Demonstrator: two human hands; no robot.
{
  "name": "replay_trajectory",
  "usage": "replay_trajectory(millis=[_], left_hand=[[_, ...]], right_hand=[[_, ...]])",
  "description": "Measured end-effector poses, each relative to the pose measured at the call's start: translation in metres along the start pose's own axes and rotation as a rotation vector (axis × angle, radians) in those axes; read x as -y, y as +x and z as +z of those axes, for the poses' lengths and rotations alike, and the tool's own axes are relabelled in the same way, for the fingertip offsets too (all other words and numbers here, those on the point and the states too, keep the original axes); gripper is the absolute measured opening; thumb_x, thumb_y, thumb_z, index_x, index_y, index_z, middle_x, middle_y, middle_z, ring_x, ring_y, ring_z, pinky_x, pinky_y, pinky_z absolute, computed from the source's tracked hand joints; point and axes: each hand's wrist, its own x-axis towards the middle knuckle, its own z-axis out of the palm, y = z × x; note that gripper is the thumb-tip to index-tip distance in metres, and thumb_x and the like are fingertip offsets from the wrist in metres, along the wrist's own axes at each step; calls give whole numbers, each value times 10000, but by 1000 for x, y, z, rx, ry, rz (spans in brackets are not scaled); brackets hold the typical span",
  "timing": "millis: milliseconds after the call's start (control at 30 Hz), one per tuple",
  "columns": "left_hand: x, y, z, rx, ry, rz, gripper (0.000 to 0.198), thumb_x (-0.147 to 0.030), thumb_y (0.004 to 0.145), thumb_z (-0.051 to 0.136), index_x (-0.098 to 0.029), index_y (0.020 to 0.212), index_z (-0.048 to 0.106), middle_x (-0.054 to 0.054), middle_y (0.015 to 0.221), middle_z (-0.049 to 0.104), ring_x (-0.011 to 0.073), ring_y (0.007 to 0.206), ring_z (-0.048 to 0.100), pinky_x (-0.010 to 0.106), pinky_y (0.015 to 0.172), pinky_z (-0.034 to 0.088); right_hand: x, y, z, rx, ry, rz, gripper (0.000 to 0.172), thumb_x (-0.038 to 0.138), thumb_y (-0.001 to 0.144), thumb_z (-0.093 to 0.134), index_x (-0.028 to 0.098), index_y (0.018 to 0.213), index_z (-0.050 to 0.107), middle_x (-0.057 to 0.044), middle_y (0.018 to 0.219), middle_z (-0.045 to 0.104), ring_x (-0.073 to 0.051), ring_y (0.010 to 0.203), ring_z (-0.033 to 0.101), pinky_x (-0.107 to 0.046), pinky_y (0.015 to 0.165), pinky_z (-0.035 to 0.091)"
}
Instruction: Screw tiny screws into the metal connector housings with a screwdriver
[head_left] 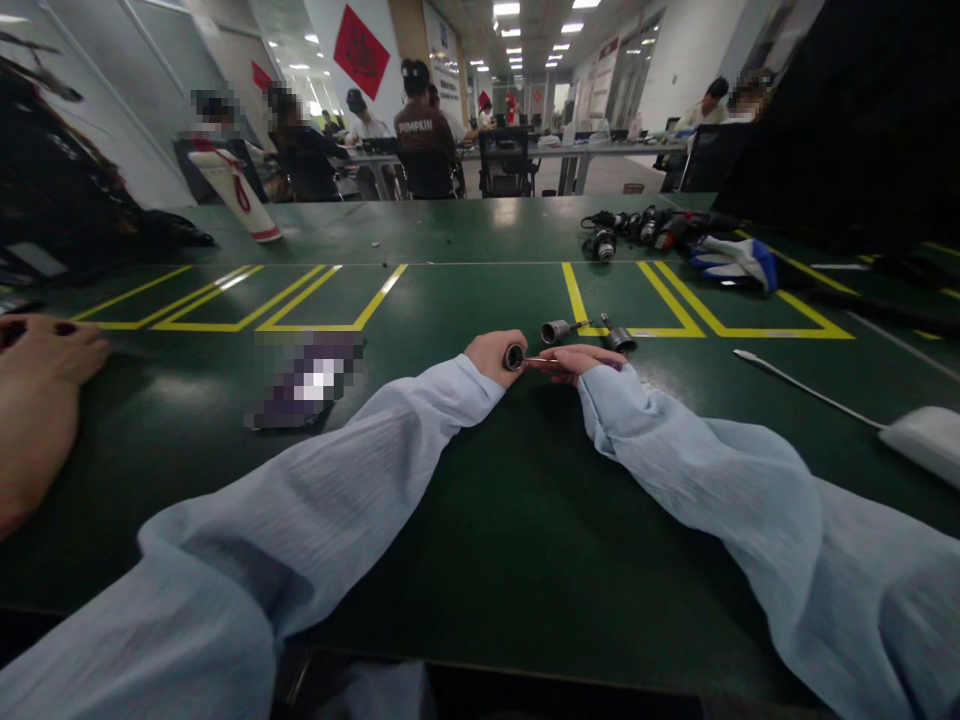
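Note:
My left hand (495, 355) is closed around a round metal hole saw (514, 357), whose dark open mouth faces me. Close beside it, my right hand (574, 360) grips a slim metal rod (541, 362) that reaches to the hole saw's rim; its far end is hidden by my fingers, so its exact kind does not show. Just beyond my hands lie two more hole saws on the green table, one on the left (556, 332) and one on the right (619, 338), each with a thin shank.
A pixelated dark flat object (311, 385) lies left of my arms. Another person's hand (49, 370) rests at the far left. Blue-white gloves (731, 262), dark metal parts (602, 245) and a white cable (810, 390) lie to the right. Yellow tape (382, 297) marks the green table (487, 550).

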Motion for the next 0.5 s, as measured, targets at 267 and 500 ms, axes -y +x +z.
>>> replay_trajectory(millis=[267, 500], left_hand=[[-1, -3, -1, -61, -99, 95, 68, -168, 585, 531, -151, 651, 523, -8, 622, 524, 117, 599, 490, 219, 583, 391], [-3, -4, -2, -80, -180, 85, 63, -185, 600, 526, -152, 649, 507, -26, 604, 503, 94, 561, 466, 194, 549, 382]], right_hand=[[-3, 16, -12, 216, 176, 194, 109, 213, 609, 579, 178, 669, 663, -37, 699, 701, -195, 746, 635, -281, 604, 462], [3, 11, -7, 141, 146, 155, 107, 192, 611, 554, 178, 639, 657, -38, 680, 696, -191, 719, 636, -279, 571, 465]])
